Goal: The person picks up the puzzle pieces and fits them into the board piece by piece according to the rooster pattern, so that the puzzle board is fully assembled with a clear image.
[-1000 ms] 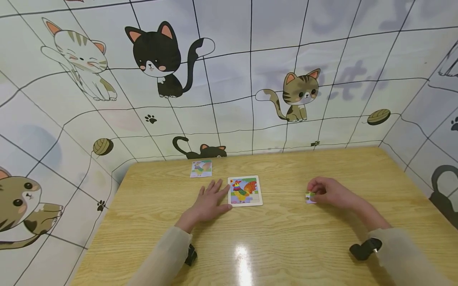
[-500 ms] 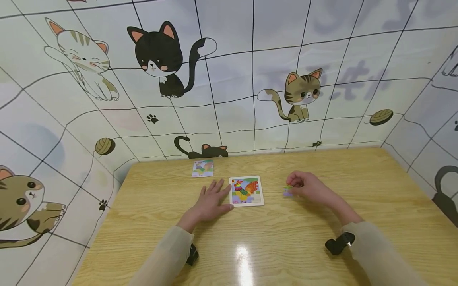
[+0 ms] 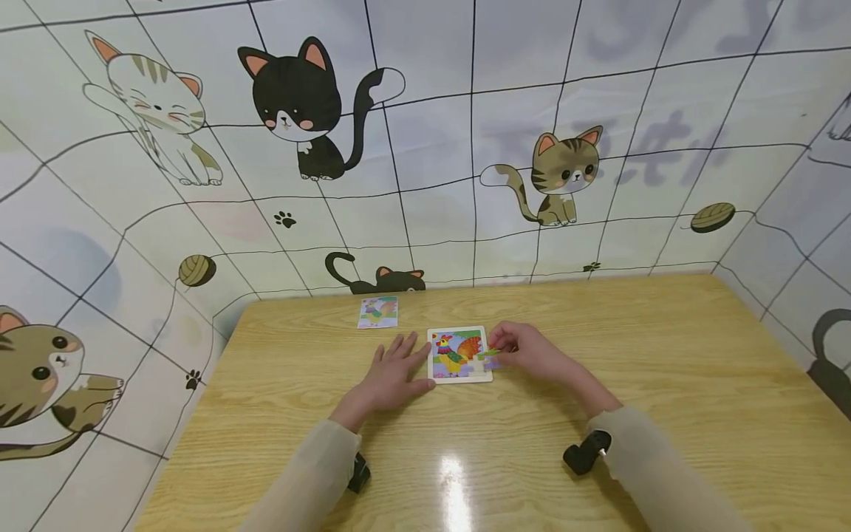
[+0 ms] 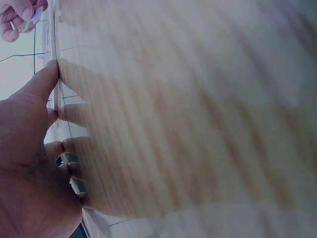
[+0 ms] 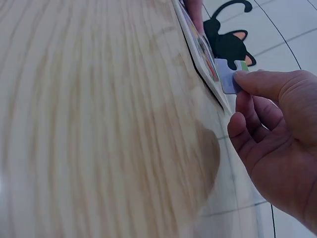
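A square jigsaw puzzle [image 3: 450,353] with a rooster picture and a pale frame lies on the table, with a bare patch at its lower right. My left hand [image 3: 392,375] rests palm down at the puzzle's left side, fingers spread, with thumb and forefinger at the frame. Between thumb and fingers, my right hand [image 3: 532,352] pinches a puzzle piece [image 5: 229,77], lilac with a green edge. The piece is over the frame's right edge in the head view. In the left wrist view the right hand [image 4: 16,17] shows at the top left corner with the piece.
A small card [image 3: 378,312] with a paler rooster picture lies behind the puzzle, to the left. The wooden table [image 3: 372,473] meets a wall [image 3: 432,222] printed with cartoon cats at its back edge.
My right hand has carried the puzzle piece leftward across the table to the right edge of the puzzle. The left hand has stayed at the frame.
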A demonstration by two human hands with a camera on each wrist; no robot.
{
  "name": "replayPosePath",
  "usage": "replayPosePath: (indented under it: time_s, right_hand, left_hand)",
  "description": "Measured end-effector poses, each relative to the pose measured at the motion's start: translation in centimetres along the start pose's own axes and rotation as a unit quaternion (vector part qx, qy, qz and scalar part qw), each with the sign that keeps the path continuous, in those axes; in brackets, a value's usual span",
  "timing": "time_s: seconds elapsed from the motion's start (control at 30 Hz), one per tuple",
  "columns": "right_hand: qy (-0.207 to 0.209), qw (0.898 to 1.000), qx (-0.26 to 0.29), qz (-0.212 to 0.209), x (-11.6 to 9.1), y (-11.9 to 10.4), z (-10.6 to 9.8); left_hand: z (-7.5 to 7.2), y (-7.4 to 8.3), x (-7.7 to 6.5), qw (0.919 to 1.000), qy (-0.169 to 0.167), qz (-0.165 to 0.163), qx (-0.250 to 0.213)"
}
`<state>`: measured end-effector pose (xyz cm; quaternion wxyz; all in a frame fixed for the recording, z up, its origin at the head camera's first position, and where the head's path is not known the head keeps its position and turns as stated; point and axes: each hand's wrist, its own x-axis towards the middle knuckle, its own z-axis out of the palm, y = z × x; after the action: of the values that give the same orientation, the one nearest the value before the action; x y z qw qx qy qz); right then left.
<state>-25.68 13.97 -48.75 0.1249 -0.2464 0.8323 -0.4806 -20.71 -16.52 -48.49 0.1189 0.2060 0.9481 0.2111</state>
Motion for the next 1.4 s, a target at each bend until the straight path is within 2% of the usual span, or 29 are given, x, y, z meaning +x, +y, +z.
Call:
replayPosePath:
  time_s: [0.3, 0.67, 0.97, 1.2, 1.4]
  right_hand:
    - [-0.003, 1.000, 0.007, 0.013, 0.7, -0.9, 2.1]
    - [-0.002, 1.000, 0.007, 0.007, 0.8, -1.1, 2.8]
    - [0.007, 0.999, -0.013, 0.041, 0.7, -0.7, 3.0]
    - [0.010, 0.999, -0.017, 0.033, 0.6, -0.5, 3.1]
    - [0.005, 0.999, -0.047, 0.012, 0.6, -0.5, 3.0]
  left_hand:
    - [0.2, 0.0, 0.0, 0.9999, 0.003, 0.010, -0.005]
    - [0.6, -0.6, 0.2, 1.0000, 0.003, 0.005, -0.007]
    - [0.1, 0.0, 0.0, 1.0000, 0.000, 0.005, -0.007]
    - [0.2, 0.1, 0.0, 1.0000, -0.001, -0.001, 0.006]
    - [0.1, 0.2, 0.0, 1.0000, -0.001, 0.001, -0.003]
